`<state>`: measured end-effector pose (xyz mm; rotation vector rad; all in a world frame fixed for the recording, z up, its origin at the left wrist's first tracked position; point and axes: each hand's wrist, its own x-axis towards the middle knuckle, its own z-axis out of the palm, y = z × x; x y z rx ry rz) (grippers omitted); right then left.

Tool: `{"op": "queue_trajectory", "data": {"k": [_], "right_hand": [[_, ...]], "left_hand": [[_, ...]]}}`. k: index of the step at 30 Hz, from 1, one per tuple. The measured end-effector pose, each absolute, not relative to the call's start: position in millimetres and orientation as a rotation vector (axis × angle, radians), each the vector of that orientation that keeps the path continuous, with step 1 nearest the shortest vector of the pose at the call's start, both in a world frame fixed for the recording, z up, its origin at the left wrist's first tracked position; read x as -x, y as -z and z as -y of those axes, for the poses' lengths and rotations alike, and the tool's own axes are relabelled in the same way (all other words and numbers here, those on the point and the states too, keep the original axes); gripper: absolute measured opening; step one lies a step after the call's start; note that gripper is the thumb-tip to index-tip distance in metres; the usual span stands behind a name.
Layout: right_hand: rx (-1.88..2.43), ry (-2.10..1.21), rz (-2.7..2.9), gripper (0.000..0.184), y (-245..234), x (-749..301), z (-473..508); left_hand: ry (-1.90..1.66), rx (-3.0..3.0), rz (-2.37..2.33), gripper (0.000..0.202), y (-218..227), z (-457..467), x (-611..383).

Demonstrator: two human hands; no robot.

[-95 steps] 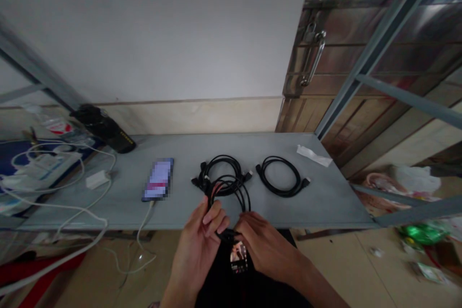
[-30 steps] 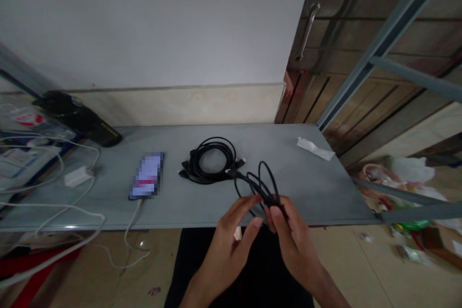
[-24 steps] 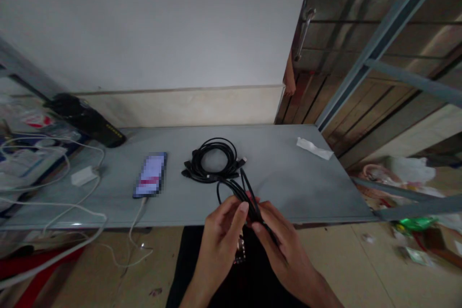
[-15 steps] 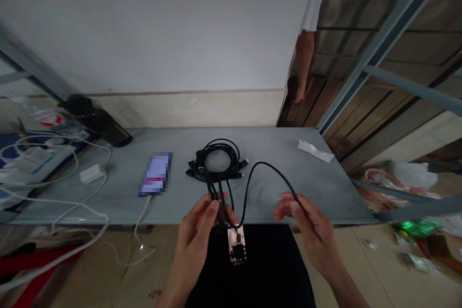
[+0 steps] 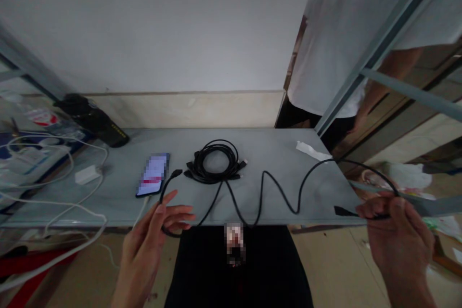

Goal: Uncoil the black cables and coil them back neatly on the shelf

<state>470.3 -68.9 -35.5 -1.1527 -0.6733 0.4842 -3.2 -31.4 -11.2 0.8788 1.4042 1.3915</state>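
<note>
A black cable (image 5: 280, 190) stretches in loose bends between my two hands, partly over the grey tabletop. Near one of its ends, my left hand (image 5: 155, 226) pinches it between thumb and forefinger, the other fingers spread; the connector (image 5: 176, 173) points up and right. Out past the right side, my right hand (image 5: 395, 221) closes around the cable near its other end, whose black plug (image 5: 342, 211) sticks out to the left. Behind the stretched cable lies a coiled bundle of black cables (image 5: 216, 180) with several plugs around it.
A phone (image 5: 153, 174) on a white lead lies left of the coil. Further left are a white adapter (image 5: 87, 174), tangled white wires and a black bottle (image 5: 96, 120). A paper strip (image 5: 313, 151) lies at right. A person in a white shirt (image 5: 332, 48) stands beyond the metal frame.
My hands have moved far apart, drawing the gathered cable out into a long wavy line. Both of its ends now show. The person at the back right has come further into view.
</note>
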Motion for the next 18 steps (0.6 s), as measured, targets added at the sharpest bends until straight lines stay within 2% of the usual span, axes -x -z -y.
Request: {"op": "queue_trajectory", "data": {"k": [5,11,18], "right_hand": [[1.061,-0.429,0.498,0.018,29,-494,74],[1.058,-0.421,0.490,0.028,23,-494,76],[1.091,-0.411,0.483,0.025,21,-488,74]], "left_hand": [[-1.516,-0.768,-1.345,0.059,11,29,20],[-1.574,-0.702,-1.344,0.055,17,30,34],[-1.555,-0.677,-1.348,0.056,16,31,32]]}}
